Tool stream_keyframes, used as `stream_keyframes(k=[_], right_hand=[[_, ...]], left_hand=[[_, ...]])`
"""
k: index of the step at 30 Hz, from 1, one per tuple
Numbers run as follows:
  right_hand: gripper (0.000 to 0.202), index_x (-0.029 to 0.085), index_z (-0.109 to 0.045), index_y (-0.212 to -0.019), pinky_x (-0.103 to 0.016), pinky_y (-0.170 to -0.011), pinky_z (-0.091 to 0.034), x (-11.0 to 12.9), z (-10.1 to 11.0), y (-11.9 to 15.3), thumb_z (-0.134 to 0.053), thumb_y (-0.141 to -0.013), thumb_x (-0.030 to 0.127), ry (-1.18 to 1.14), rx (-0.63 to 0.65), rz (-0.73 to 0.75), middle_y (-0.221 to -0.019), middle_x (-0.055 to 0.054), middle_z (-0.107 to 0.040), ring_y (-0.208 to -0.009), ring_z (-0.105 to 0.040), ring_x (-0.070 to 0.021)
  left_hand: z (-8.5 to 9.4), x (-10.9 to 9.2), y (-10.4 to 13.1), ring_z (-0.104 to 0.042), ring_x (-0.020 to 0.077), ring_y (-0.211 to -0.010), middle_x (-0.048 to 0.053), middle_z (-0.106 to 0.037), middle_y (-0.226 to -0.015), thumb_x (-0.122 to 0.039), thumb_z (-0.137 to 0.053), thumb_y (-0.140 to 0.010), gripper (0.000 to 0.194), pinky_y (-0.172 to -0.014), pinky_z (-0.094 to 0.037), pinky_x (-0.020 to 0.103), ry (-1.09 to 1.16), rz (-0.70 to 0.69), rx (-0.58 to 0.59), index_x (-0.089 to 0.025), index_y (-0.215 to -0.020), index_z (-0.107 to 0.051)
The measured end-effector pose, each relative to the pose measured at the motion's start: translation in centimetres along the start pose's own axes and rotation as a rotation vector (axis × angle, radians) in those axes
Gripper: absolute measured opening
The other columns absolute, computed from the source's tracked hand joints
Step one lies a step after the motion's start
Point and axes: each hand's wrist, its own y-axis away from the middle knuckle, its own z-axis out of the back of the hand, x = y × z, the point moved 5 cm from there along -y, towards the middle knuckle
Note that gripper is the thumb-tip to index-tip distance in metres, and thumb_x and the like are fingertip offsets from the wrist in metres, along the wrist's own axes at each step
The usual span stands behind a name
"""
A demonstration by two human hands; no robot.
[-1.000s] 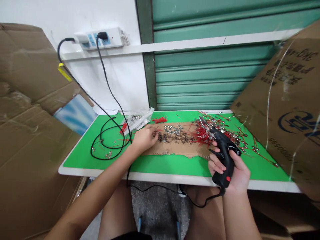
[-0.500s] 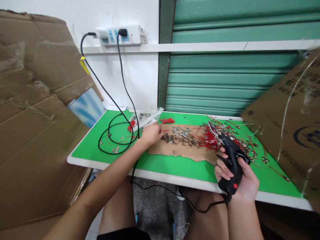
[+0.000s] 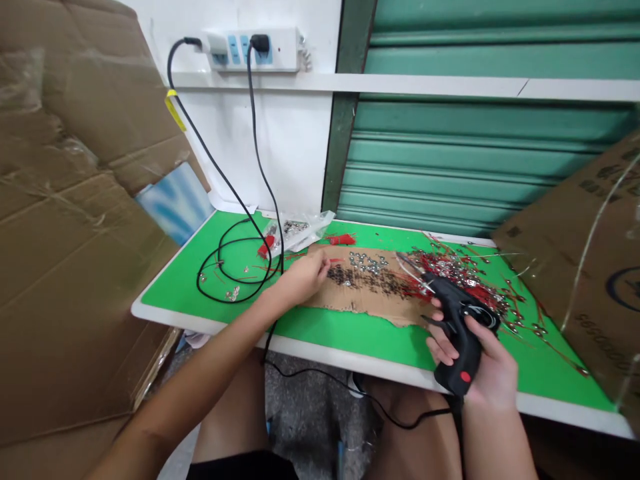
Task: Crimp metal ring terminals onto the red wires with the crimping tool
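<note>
My right hand is wrapped round a black glue gun, whose nozzle points up and left over the right part of a flat cardboard piece. My left hand is pinched at the cardboard's left end, with a thin red strand showing at its fingertips. Small silvery pieces lie grouped on the cardboard above a band of dark marks. A dense pile of red strands with silvery ends spreads beyond the glue gun.
The green table holds a clear plastic bag, a red bundle and a looped black cable. Large cardboard boxes stand at the left and right. A power strip hangs on the wall.
The glue gun's nozzle has moved left over the cardboard, away from the pile. My left hand has shifted slightly right and stays pinched. The whole view has shifted a little.
</note>
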Motion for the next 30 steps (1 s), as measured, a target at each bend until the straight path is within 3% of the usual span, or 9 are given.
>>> stream_keyframes(k=[6, 11, 20, 30], right_hand=[[0.031, 0.020, -0.078, -0.092, -0.021, -0.038, -0.042, -0.8, -1.3, -0.8, -0.085, -0.070, 0.040, 0.289, 0.032, -0.183, -0.081, -0.006, -0.072, -0.044, -0.042, -0.0081], [0.035, 0.018, -0.074, -0.082, -0.021, -0.038, -0.037, -1.3, -1.0, -0.9, -0.086, -0.070, 0.048, 0.430, 0.043, -0.293, -0.051, -0.001, -0.054, -0.043, -0.042, -0.0110], [0.041, 0.015, -0.075, -0.084, -0.021, -0.038, -0.034, -1.5, -0.9, -0.8, -0.084, -0.071, 0.054, 0.509, 0.030, -0.357, -0.050, -0.001, -0.053, -0.043, -0.043, -0.0113], [0.044, 0.016, -0.072, -0.082, -0.021, -0.040, -0.035, -1.5, -1.4, -0.8, -0.086, -0.069, 0.056, 0.523, 0.045, -0.359, -0.048, 0.000, -0.055, -0.043, -0.045, -0.0114]], left_hand=[[-0.4, 0.4, 2.1, -0.069, 0.0191, -0.092, 0.010, -0.073, -0.102, -0.010, -0.052, -0.091, 0.022, -0.086, -0.056, 0.032, 0.187, -0.149, -0.107, -0.015, -0.100, -0.071], [-0.4, 0.1, 2.6, -0.064, 0.0167, -0.075, 0.006, -0.069, -0.088, -0.014, -0.062, -0.082, 0.011, -0.072, -0.052, 0.029, 0.154, -0.049, -0.126, -0.016, -0.086, -0.072], [-0.3, -0.6, 2.9, -0.067, 0.0199, -0.087, 0.005, -0.070, -0.091, -0.022, -0.065, -0.080, 0.005, -0.076, -0.050, 0.029, 0.073, 0.005, -0.053, -0.020, -0.082, -0.070], [-1.0, -0.8, 2.3, -0.062, 0.0177, -0.080, 0.004, -0.066, -0.086, -0.021, -0.063, -0.079, 0.002, -0.072, -0.047, 0.029, 0.118, -0.110, -0.039, -0.019, -0.078, -0.063]])
